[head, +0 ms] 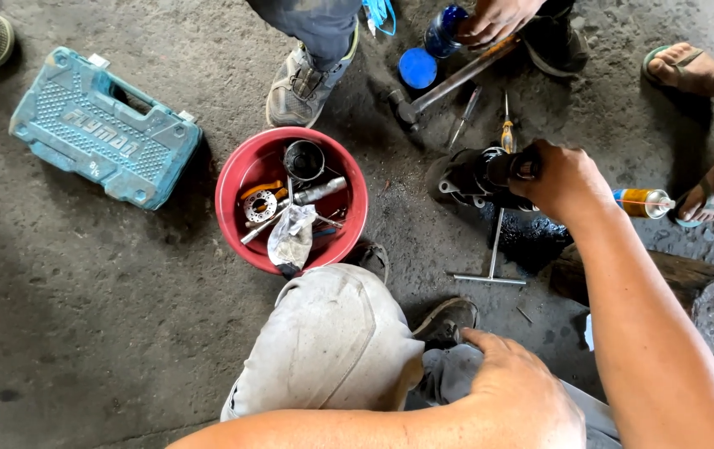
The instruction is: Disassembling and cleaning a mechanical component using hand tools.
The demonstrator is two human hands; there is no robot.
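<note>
Concrete floor (124,333) bears red bucket (236,179) of metal parts (294,208); right hand (565,183) fingers clasp black part (477,176), left hand (523,391) flat.

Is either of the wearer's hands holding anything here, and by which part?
The right hand grips the black greasy machine part on the floor by its right-hand end. The left hand holds nothing; it rests on the person's own leg.
</note>
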